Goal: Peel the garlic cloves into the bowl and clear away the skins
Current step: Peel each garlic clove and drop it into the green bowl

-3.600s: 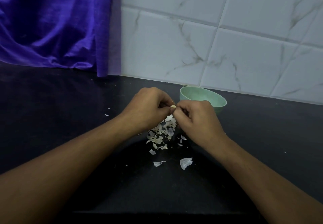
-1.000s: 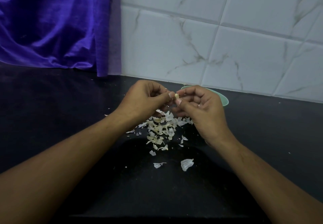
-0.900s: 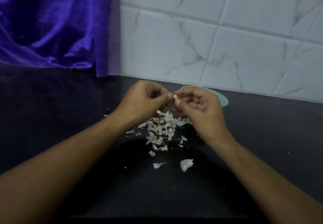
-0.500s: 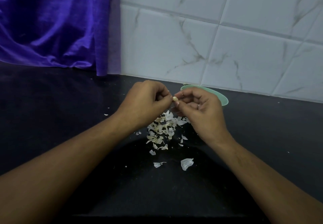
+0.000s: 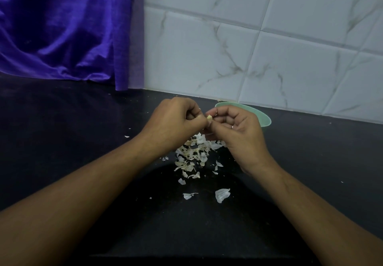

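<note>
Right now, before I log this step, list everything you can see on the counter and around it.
garlic clove: one, pale yellow, pinched between both hands above the skins
bowl: one, pale green, on the counter behind the right hand, contents hidden
skins: a pile plus scattered flakes, off-white, on the counter below the hands
counter: one, black
cloth: one, purple, hanging back left
tiled wall: white, marbled, behind
ring: one, silvery, on a right-hand finger
left hand: pinches the clove
right hand: pinches the clove

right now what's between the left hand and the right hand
A small garlic clove, pinched from both sides by the left hand and the right hand. The head view shows it.
</note>
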